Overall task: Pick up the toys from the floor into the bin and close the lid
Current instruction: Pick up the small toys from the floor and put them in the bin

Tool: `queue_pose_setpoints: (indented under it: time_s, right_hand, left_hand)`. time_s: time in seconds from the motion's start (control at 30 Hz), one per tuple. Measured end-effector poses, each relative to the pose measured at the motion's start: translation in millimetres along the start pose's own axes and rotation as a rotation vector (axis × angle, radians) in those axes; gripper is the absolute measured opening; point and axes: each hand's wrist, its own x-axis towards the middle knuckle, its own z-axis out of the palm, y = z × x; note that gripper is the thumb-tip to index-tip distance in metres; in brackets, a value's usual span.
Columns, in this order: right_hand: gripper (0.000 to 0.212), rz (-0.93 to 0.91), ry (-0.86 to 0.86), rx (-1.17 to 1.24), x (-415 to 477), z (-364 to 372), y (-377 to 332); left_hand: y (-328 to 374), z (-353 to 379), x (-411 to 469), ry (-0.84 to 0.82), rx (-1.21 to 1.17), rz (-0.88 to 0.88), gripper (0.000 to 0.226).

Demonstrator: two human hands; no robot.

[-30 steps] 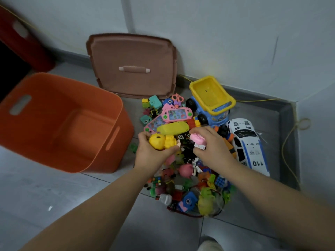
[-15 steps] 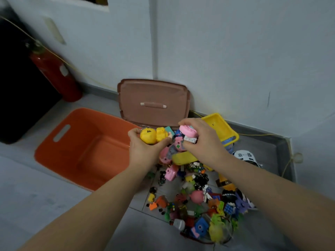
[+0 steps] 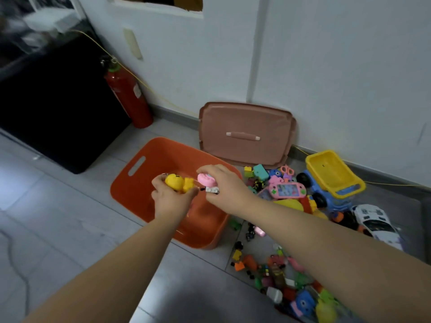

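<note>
both hands hang over the open mouth of the orange bin (image 3: 123,187), so the step in hand looks like the drop: the sound way is to lower each load a little past the rim, over the middle of the bin, and loosen the fingers one hand at a time so nothing bounces off a wall and back onto the tiles. the left hand (image 3: 171,198) has its fingers (image 3: 158,183) curled round a yellow duck toy (image 3: 178,183), which sits high in the grip, above the bin's inside. the right hand (image 3: 229,186) has its fingertips (image 3: 211,170) bunched downward in a pinch on a round pink toy (image 3: 206,179), with a small white block (image 3: 212,190) caught just under it (whether the palm hides anything more i cannot tell). the two loads are just beside each other, so parting the hands slightly before letting go should stop them knocking together. most of the job seems left: the toy pile (image 3: 275,273) lies on the floor right of the bin, with a pink handheld game (image 3: 286,190), a blue and yellow dump truck (image 3: 333,183) and a white police car (image 3: 375,223) nearby, and the brown lid (image 3: 245,127) leans on the wall behind the bin, off it
</note>
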Motion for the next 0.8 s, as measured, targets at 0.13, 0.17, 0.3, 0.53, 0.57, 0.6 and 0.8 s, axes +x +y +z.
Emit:
queue_pose_setpoints:
  time_s: [0.13, 0.17, 0.3, 0.53, 0.57, 0.6, 0.8]
  right_hand:
    - [0.088, 0.036, -0.143, -0.088, 2, 20, 6]
    - [0.094, 0.034, -0.159, -0.121, 1, 22, 7]
    - [0.106, -0.012, -0.153, -0.219, -3, 16, 11]
    - [0.106, -0.030, -0.120, -0.362, -22, -18, 28]
    - [0.106, -0.014, -0.115, -0.374, -26, -25, 34]
    - [0.106, 0.006, -0.107, -0.389, -31, -31, 40]
    - [0.106, 0.119, -0.051, -0.451, -77, -74, 88]
  left_hand:
    - [-16, 0, 0, -0.033, 0.053, -0.034, 0.088]
    - [-18, 0, 0, -0.046, 0.062, -0.026, 0.088]
    - [-19, 0, -3, -0.108, 0.090, 0.018, 0.086]
    - [4, 16, -22, -0.114, 0.103, 0.196, 0.069]
    - [9, 21, -27, -0.121, 0.106, 0.227, 0.068]
    - [15, 25, -32, -0.129, 0.112, 0.262, 0.067]
    - [48, 78, -72, -0.203, 0.144, 0.595, 0.065]
